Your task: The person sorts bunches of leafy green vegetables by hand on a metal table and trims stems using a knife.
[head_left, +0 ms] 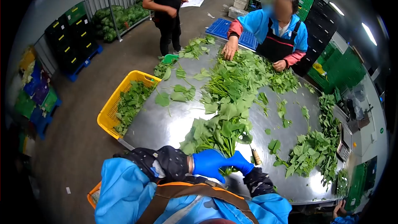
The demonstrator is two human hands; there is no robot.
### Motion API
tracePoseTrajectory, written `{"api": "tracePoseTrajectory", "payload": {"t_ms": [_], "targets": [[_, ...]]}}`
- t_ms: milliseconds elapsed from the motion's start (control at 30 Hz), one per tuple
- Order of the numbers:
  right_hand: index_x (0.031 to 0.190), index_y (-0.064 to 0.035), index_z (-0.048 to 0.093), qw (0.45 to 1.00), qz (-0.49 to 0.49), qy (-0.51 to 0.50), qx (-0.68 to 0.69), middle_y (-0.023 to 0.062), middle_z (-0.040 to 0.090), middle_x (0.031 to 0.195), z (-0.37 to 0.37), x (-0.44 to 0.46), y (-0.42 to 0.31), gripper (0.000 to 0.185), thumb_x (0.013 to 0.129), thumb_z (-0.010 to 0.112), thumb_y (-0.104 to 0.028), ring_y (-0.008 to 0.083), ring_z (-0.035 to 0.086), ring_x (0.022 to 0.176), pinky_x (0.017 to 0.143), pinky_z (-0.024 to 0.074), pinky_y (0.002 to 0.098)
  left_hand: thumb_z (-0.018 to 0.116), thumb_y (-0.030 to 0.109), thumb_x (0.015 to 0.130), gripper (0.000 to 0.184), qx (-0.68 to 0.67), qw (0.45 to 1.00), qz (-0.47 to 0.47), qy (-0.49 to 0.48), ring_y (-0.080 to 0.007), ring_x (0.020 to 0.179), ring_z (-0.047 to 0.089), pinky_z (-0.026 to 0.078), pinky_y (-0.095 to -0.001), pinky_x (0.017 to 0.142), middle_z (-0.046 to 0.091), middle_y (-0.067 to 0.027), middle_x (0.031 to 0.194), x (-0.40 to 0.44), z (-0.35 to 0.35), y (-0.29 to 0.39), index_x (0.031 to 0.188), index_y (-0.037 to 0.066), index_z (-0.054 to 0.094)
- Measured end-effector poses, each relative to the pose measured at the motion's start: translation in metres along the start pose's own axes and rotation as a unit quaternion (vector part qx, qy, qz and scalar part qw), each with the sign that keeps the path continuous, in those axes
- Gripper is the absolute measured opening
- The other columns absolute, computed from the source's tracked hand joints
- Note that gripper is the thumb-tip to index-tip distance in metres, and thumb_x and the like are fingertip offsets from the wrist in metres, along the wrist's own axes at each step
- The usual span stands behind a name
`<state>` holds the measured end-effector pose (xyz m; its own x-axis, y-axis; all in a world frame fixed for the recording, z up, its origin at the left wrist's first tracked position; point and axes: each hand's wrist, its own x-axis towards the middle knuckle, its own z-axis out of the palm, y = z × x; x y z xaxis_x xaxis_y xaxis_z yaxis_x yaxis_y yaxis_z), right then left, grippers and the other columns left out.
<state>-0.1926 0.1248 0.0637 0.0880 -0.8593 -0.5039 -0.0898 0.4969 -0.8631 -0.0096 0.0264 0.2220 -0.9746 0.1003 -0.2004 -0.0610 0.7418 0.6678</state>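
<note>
My left hand (208, 164), in a blue glove, is closed round the lower stems of a bunch of leafy greens (226, 128) at the near edge of the metal table (161, 120). From the right, my right hand (239, 162), also blue-gloved, presses against the same stems with its fingers partly hidden by the leaves. The bunch's leaves spread away from me, towards a large pile of greens (236, 79). Just right of the bunch lies a tool with a wooden handle (256, 157).
Across the table a co-worker (282, 33) touches the pile with both hands. A yellow crate (108, 112) of greens stands at the left. More greens (306, 153) and a scale (344, 143) are at the right. Another person (166, 8) stands behind with paper.
</note>
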Motion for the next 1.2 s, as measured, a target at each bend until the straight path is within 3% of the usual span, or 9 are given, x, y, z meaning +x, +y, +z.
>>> {"api": "tracePoseTrajectory", "payload": {"t_ms": [67, 233, 433, 633, 733, 800, 867, 933, 1200], "targets": [[0.115, -0.0013, 0.052, 0.995, -0.025, -0.063, -0.075, 0.01, 0.057, 0.11, 0.0, -0.013, -0.016, 0.053, 0.066, 0.072, -0.009, 0.0187, 0.054, 0.1, 0.086, 0.0445, 0.032, 0.076, 0.031, 0.055, 0.095, 0.228, 0.936, 0.198, 0.18, -0.034, 0.124, 0.032, 0.019, -0.0486, 0.104, 0.034, -0.0148, 0.132, 0.009, -0.008, 0.009, 0.135, 0.015, 0.027], [0.115, -0.0033, 0.052, 0.973, 0.015, -0.229, -0.03, 0.0096, 0.059, 0.107, 0.002, -0.04, -0.035, 0.051, 0.068, 0.072, -0.011, 0.0193, 0.055, 0.099, 0.089, 0.0438, 0.0332, 0.071, 0.041, 0.058, 0.078, 0.052, 0.998, 0.021, 0.035, -0.0327, 0.08, 0.061, 0.048, -0.0373, 0.07, 0.062, -0.0148, 0.089, 0.032, 0.051, -0.041, 0.125, 0.016, 0.04], [0.115, -0.0035, 0.052, 0.956, 0.065, -0.278, -0.065, 0.009, 0.059, 0.106, 0.009, -0.057, -0.042, 0.051, 0.068, 0.072, -0.012, 0.0183, 0.055, 0.098, 0.088, 0.0436, 0.0324, 0.071, 0.032, 0.061, 0.069, -0.056, 0.986, 0.053, 0.149, -0.0322, 0.085, 0.061, 0.049, -0.0365, 0.074, 0.061, -0.0162, 0.096, 0.029, 0.098, -0.046, 0.12, 0.012, 0.044], [0.115, -0.0048, 0.052, 0.959, 0.032, -0.233, -0.159, 0.0077, 0.06, 0.103, 0.014, -0.058, -0.056, 0.052, 0.07, 0.073, -0.018, 0.0158, 0.056, 0.092, 0.086, 0.0437, 0.0293, 0.069, 0.037, 0.064, 0.061, 0.007, 0.999, -0.042, 0.014, -0.0322, 0.085, 0.06, 0.047, -0.0371, 0.076, 0.061, -0.0147, 0.095, 0.02, 0.067, -0.029, 0.117, 0.016, 0.048], [0.117, -0.0043, 0.053, 0.983, 0.07, -0.048, -0.163, 0.0055, 0.059, 0.108, -0.008, -0.061, -0.066, 0.047, 0.078, 0.066, -0.028, 0.0131, 0.053, 0.097, 0.086, 0.0413, 0.0271, 0.063, 0.03, 0.066, 0.035, 0.124, 0.988, -0.049, 0.082, -0.0328, 0.077, 0.061, 0.048, -0.0394, 0.067, 0.063, -0.0139, 0.081, 0.041, 0.056, -0.076, 0.096, 0.013, 0.06], [0.117, -0.003, 0.052, 0.977, -0.144, 0.136, -0.075, 0.0065, 0.058, 0.107, -0.066, -0.049, -0.008, 0.04, 0.083, 0.06, -0.024, 0.0136, 0.054, 0.089, 0.079, 0.0437, 0.0257, 0.062, 0.025, 0.063, 0.025, 0.214, 0.958, -0.045, 0.186, -0.0327, 0.067, 0.06, 0.047, -0.0418, 0.058, 0.06, -0.0128, 0.072, 0.05, 0.033, -0.126, 0.082, 0.008, 0.059], [0.106, -0.0027, 0.056, 0.897, -0.022, 0.378, -0.227, 0.0128, 0.06, 0.101, -0.081, -0.068, -0.001, 0.043, 0.078, 0.062, -0.036, 0.0222, 0.058, 0.091, 0.079, 0.0459, 0.0322, 0.063, 0.026, 0.064, 0.024, 0.283, 0.897, -0.049, 0.336, -0.0318, 0.064, 0.059, 0.046, -0.0415, 0.055, 0.058, -0.0124, 0.067, 0.059, 0.009, -0.156, 0.077, 0.007, 0.057], [0.102, -0.0039, 0.058, 0.768, -0.002, 0.45, -0.457, 0.0171, 0.059, 0.097, -0.089, -0.072, 0.043, 0.048, 0.074, 0.062, -0.043, 0.0303, 0.058, 0.087, 0.074, 0.0475, 0.0388, 0.063, 0.028, 0.064, 0.027, 0.283, 0.886, -0.077, 0.359, -0.0312, 0.063, 0.059, 0.046, -0.0409, 0.054, 0.058, -0.0118, 0.067, 0.068, 0.019, -0.173, 0.079, 0.007, 0.057], [0.088, -0.0071, 0.055, 0.753, 0.096, 0.496, -0.423, 0.0168, 0.059, 0.084, -0.075, -0.047, 0.112, 0.03, 0.072, 0.065, -0.031, 0.0357, 0.058, 0.077, 0.065, 0.0458, 0.0442, 0.059, 0.018, 0.066, 0.032, 0.154, 0.901, -0.288, 0.285, -0.0342, 0.084, 0.059, 0.047, -0.0416, 0.073, 0.059, -0.019, 0.092, 0.081, 0.106, -0.18, 0.096, 0.007, 0.057]]}}
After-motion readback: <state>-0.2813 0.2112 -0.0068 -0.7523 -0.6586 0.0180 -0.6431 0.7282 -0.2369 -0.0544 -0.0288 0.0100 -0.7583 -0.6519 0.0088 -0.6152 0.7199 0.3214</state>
